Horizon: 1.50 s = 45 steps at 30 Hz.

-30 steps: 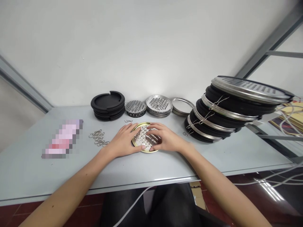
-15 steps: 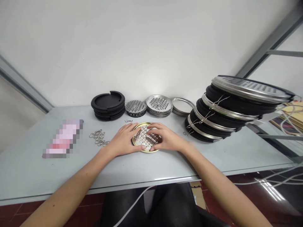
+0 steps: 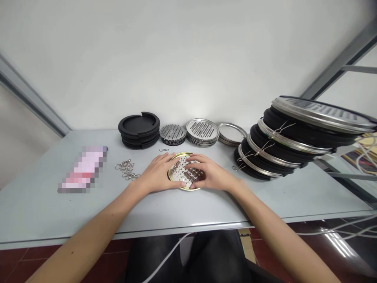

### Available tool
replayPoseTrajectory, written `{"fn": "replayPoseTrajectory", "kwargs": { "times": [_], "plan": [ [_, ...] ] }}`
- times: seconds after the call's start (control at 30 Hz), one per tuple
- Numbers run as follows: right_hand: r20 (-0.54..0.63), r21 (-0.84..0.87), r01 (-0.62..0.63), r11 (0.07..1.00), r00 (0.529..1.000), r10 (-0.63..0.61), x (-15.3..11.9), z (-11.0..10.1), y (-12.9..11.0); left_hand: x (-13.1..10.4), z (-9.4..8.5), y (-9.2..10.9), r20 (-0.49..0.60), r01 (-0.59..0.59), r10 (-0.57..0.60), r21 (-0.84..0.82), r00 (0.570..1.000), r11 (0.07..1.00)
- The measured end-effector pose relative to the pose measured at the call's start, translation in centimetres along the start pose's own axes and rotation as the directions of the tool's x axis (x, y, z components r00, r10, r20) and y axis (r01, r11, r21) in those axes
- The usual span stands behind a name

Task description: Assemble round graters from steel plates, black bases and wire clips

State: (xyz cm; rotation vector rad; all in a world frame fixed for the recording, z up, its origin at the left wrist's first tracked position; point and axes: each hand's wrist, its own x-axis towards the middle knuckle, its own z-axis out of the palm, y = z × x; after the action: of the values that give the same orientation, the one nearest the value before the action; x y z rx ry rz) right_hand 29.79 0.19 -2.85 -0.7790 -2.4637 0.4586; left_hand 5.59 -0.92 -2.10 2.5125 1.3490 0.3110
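A round metal grater disc (image 3: pixel 183 173) with a gold-coloured rim lies on the grey table in front of me. My left hand (image 3: pixel 159 173) grips its left side, thumb along the near edge and fingers over the far rim. Across the right part of the disc curves my right hand (image 3: pixel 213 173), its fingertips on the perforated surface and its thumb by the near rim. The two thumbs come close together at the front. The disc's right rim is hidden under the right hand. Left of my left hand sits a loose pile of wire clips (image 3: pixel 127 169).
Along the wall stand black rings (image 3: pixel 138 138), small grater discs (image 3: pixel 173 134), rimmed grater plates (image 3: pixel 202 131) and plain metal rings (image 3: pixel 232 133). A leaning stack of black-and-metal assemblies (image 3: pixel 291 137) rises at right. One clip (image 3: pixel 163 149) lies alone; a blurred phone-like object (image 3: pixel 84 169) is at left.
The view has shifted slightly, so everything sits a little further right. Both hands keep nearly the same hold on the grater disc.
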Motion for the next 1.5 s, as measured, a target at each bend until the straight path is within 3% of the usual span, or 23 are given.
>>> {"fn": "replayPoseTrajectory", "kwargs": {
  "times": [0.53, 1.5],
  "plan": [
    [0.029, 0.069, -0.042, 0.997, 0.999, 0.04, 0.1, 0.0, -0.1, 0.1, 0.3, -0.2, -0.047, -0.045, 0.042, -0.063, 0.998, 0.997],
    [0.055, 0.081, -0.069, 0.994, 0.996, 0.065, 0.2, -0.1, -0.8, -0.2, 0.3, -0.3, -0.009, -0.007, 0.008, 0.022, 1.0, 1.0]
  ]
}}
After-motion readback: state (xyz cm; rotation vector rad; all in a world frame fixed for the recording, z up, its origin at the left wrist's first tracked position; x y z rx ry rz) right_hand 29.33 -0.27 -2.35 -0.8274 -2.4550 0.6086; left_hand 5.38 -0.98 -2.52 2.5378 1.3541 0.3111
